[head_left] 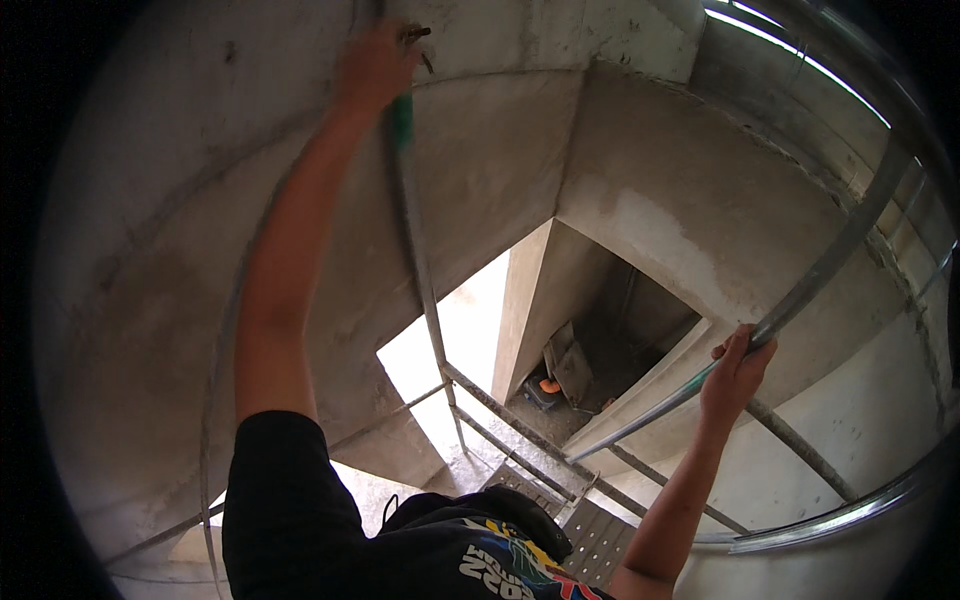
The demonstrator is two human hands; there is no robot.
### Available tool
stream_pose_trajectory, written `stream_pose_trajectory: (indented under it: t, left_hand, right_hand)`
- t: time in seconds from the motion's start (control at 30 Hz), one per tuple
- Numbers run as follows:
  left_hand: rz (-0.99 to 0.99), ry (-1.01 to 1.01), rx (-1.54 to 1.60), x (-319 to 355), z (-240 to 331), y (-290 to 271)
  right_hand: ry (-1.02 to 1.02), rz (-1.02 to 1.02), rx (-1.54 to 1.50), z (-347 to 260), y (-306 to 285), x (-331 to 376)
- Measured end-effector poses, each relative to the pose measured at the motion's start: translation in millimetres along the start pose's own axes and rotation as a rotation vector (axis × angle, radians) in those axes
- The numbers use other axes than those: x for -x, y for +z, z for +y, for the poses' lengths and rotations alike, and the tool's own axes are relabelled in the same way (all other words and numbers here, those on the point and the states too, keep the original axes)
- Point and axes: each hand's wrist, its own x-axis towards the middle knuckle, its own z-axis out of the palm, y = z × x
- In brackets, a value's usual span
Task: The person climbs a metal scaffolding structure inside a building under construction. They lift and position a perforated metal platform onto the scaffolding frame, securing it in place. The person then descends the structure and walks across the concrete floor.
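Note:
High on the left, my left hand (378, 68), smeared by motion, is closed over the upper part of an upright scaffold pole (418, 235) with a green section just below the fingers. Small dark metal ends (416, 35) stick out beside the fingers; I cannot make out whether they belong to the pole or to something held. My right hand (738, 372), lower on the right, is wrapped round a second scaffold pole (825, 262). That pole slants from the upper right down towards the middle and has a green section just below the hand.
Bare plastered walls (480, 150) surround me. Scaffold crossbars (515, 420) and a perforated metal platform (600, 535) lie below. A dark opening (640, 300) holds boards and a dark object with an orange part (548, 386). More rails (810, 455) run along the right.

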Motion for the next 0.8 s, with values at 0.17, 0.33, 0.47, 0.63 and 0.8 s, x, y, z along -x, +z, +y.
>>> stream_pose_trajectory:
  t: [0.17,0.33,0.47,0.63,0.8]
  left_hand:
    - [-0.367,-0.344,0.055,16.0,1.8,-49.3]
    - [-0.664,-0.288,0.367,26.7,-99.3,-7.7]
    - [-0.876,-0.422,0.480,25.9,32.3,-5.8]
    - [-0.764,-0.253,0.079,18.7,-1.6,2.4]
    - [-0.706,-0.482,0.244,30.4,7.9,-29.5]
  right_hand:
    - [0.001,0.005,0.042,-3.6,-5.6,2.3]
    - [0.047,-0.046,-0.012,-7.9,-0.7,4.4]
    - [0.027,0.015,0.087,9.4,0.6,-8.9]
    - [-0.019,-0.030,0.110,12.6,-0.1,-3.4]
    - [0.001,-0.028,0.187,9.5,8.7,3.7]
